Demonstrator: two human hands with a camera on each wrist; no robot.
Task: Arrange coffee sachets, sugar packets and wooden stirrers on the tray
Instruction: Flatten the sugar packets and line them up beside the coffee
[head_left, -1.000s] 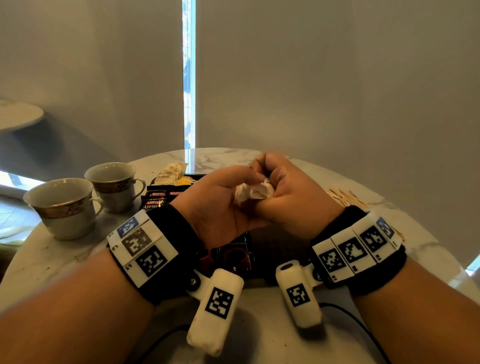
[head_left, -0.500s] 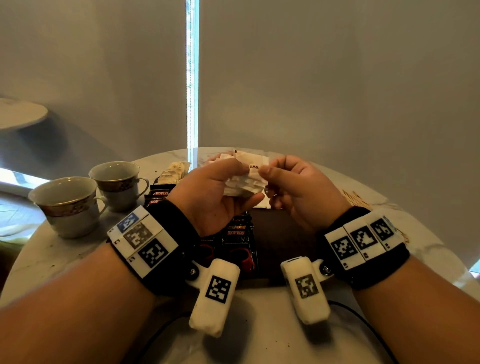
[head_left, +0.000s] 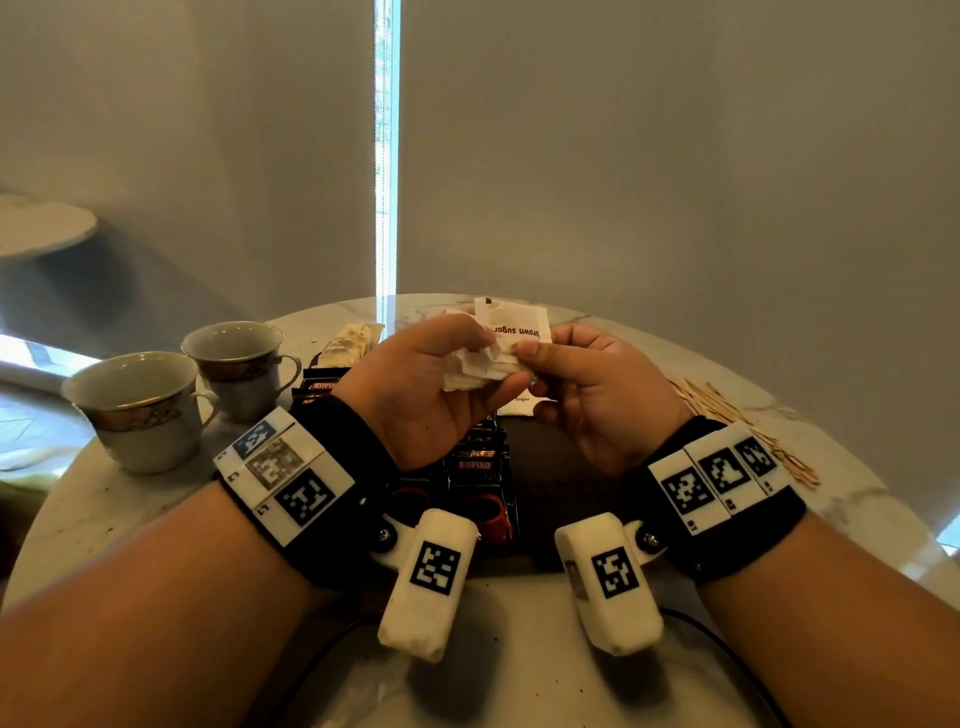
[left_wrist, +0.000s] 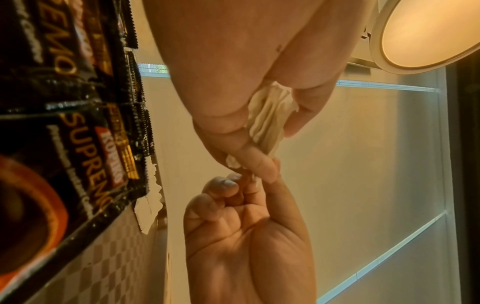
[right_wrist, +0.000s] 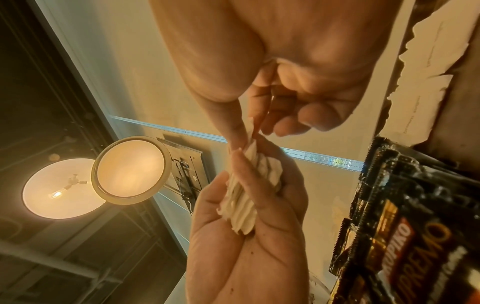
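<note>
Above the tray (head_left: 550, 457), my left hand (head_left: 431, 395) clamps the sugar packets (head_left: 488, 358); my right hand (head_left: 597, 395) pinches what looks like one, to peel off gently.

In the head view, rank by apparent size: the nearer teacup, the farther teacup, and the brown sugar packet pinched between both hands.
1. Nearer teacup, though closeness to the camera may flatter it.
2. Farther teacup.
3. Brown sugar packet, partly covered by the fingers, so its full size is unclear.

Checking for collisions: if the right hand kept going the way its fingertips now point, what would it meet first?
The right hand points toward the left hand; its fingertips already pinch the sugar packets held there, so those come first, then the left hand.
</note>
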